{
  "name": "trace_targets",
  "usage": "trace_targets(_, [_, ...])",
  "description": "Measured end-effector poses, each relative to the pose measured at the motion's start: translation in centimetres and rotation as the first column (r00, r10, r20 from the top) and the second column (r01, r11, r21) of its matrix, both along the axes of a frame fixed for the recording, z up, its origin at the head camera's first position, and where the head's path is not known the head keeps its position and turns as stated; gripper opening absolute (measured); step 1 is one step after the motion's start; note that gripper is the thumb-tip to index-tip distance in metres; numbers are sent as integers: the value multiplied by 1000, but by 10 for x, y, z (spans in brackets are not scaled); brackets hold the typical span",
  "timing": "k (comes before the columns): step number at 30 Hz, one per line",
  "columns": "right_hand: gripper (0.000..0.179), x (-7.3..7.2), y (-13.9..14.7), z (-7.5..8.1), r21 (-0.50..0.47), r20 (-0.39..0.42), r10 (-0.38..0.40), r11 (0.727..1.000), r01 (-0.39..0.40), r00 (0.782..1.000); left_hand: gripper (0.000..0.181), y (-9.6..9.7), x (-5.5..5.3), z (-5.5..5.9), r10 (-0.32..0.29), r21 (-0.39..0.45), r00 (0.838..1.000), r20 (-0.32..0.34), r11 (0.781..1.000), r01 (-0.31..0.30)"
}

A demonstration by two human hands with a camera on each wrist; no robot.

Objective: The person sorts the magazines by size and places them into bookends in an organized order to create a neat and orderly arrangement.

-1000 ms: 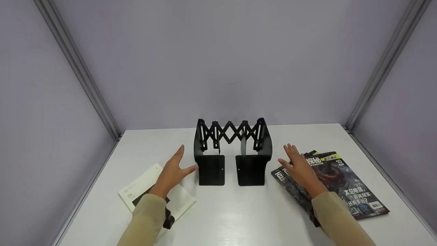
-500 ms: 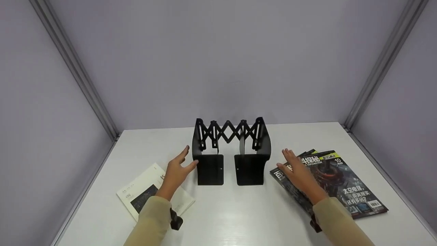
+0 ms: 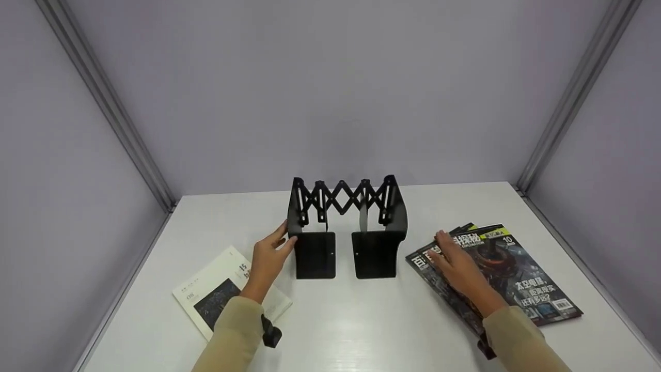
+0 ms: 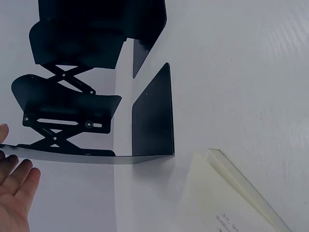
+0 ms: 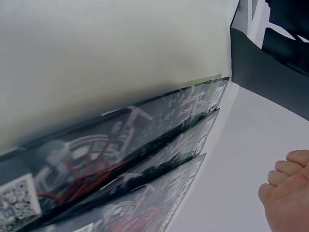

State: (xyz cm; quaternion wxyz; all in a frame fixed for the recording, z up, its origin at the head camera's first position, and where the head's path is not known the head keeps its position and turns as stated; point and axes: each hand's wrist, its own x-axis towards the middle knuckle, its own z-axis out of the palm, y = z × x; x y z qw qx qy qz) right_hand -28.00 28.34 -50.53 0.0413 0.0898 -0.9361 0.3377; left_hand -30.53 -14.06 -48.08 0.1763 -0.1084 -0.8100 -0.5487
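Observation:
A black expandable bookend (image 3: 315, 256) stands upright near the back middle of the table, its crisscross links stretched between the end panels. My left hand (image 3: 268, 261) grips its left panel at the edge. The left wrist view shows the thumb on the inner face of that panel and the fingers (image 4: 21, 179) along the outer face. Over the stack of dark magazines (image 3: 534, 279), right of the bookend, my right hand (image 3: 462, 268) hovers with loosely extended fingers, holding nothing. Overlapping covers (image 5: 159, 125) fan out beside this hand in the right wrist view.
A pale book (image 3: 230, 266) with a dark picture lies on the white table (image 3: 346, 330) at the left, partly under my left forearm. Grey wall panels (image 3: 351, 93) enclose the table at the back and both sides.
My left hand has moved right and closed on the bookend's left panel. The right hand has shifted slightly right and lower over the magazines. The camera view has drifted a little.

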Motion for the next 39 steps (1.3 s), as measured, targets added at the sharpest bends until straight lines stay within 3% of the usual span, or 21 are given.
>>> trace_targets(5, [74,3,7,-3,-10,28,-19,1000,19,999,43,3,0,-2,29,21,999,-39,999,-28])
trace_targets(14, [75,9,18,-9,-16,65,-47,999,48,997,40,7,2,-1,91,34,996,-14,995,-90])
trace_targets(21, [77,16,29,-11,10,101,-52,999,51,994,38,7,2,-2,94,-7,994,-61,995,-95])
trace_targets(27, [76,19,35,-16,61,100,-67,996,61,993,37,7,0,-4,106,33,993,-47,994,-105])
trace_targets(39, [77,27,47,-24,140,169,-109,986,85,980,37,8,1,-5,117,31,993,-22,993,-117])
